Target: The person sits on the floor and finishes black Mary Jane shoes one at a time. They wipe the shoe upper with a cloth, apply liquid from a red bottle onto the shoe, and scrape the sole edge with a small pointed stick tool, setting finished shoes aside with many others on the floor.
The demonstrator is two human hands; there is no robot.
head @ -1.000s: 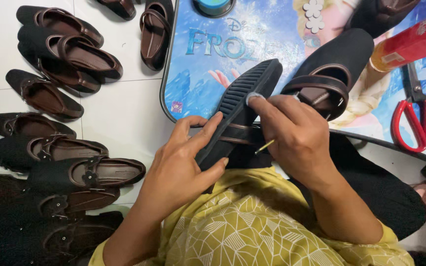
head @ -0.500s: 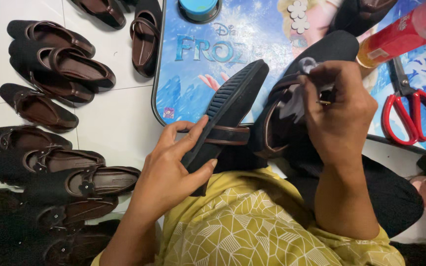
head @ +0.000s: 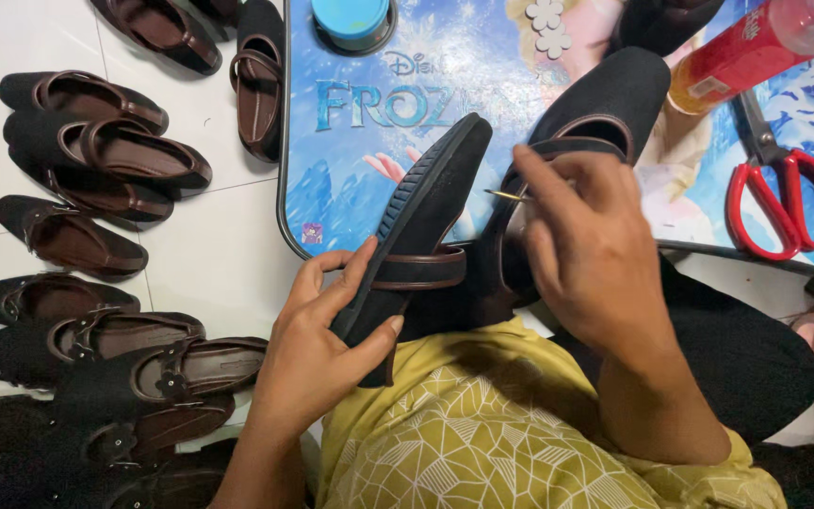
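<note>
My left hand (head: 317,344) grips a black flat shoe (head: 421,212) turned on its side, ribbed sole facing left, with a brown strap (head: 421,270) across it. My right hand (head: 591,250) is over a second black shoe (head: 605,99) with brown lining and pinches a thin needle-like tool (head: 506,195) between thumb and fingers, its tip pointing left toward the gap between the two shoes. Both shoes rest above my lap, over a yellow patterned garment.
A small cartoon-printed table (head: 350,160) lies ahead with red-handled scissors (head: 784,193), a red bottle (head: 741,47), a blue round lid (head: 350,19) and white flower trims (head: 548,24). Several black and brown shoes (head: 105,155) line the white tiled floor at left.
My right hand moved from the sole of the left shoe over to the right shoe, then lowered slightly with the needle now showing. The left hand keeps its hold.
</note>
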